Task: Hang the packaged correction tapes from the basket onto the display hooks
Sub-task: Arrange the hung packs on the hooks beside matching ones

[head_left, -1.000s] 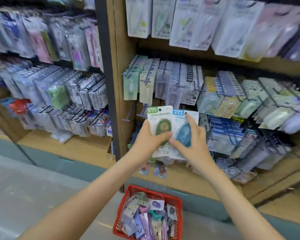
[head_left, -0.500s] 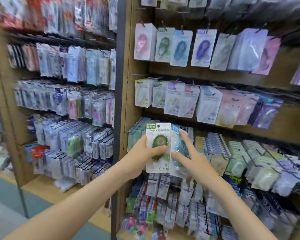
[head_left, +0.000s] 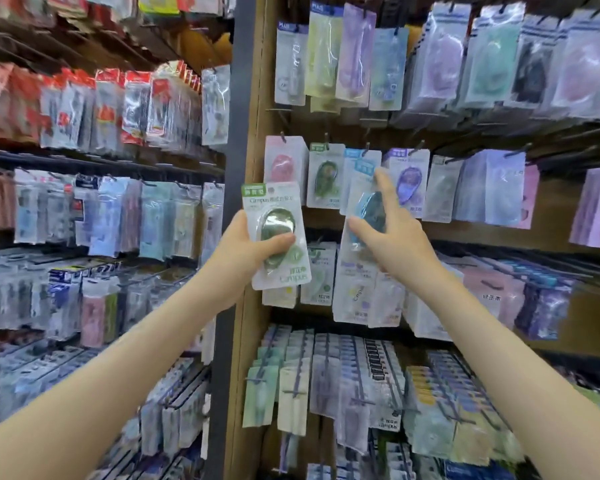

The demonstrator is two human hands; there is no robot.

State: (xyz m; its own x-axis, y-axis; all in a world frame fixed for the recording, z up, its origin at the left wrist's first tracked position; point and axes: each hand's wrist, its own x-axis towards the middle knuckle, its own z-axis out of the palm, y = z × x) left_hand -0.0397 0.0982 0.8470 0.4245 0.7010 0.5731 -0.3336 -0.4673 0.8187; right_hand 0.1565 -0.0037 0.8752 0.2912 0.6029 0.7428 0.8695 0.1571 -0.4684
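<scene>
My left hand [head_left: 246, 249] grips a green packaged correction tape [head_left: 276, 237] by its lower half, thumb across the front, holding it upright in front of the wooden display. My right hand [head_left: 392, 237] holds a blue packaged correction tape [head_left: 362, 199] raised toward the row of hooks, index finger stretched up along the pack. Its top edge is near the blue hanging pack [head_left: 355, 157]. On that row hang a pink pack [head_left: 284, 166], a green pack [head_left: 326, 174] and a purple pack [head_left: 407, 178]. The basket is out of view.
A dark upright post [head_left: 238, 133] divides the wooden display from the left shelving [head_left: 101, 202], which is crowded with hanging stationery packs. More rows of packs hang above [head_left: 361, 57] and below [head_left: 343, 375] the hook row. Metal hooks jut out toward me.
The view has tilted upward, and the basket dropped out of sight. Both hands rose with their packs; the right hand moved the blue pack apart from the green one, up toward the hook row.
</scene>
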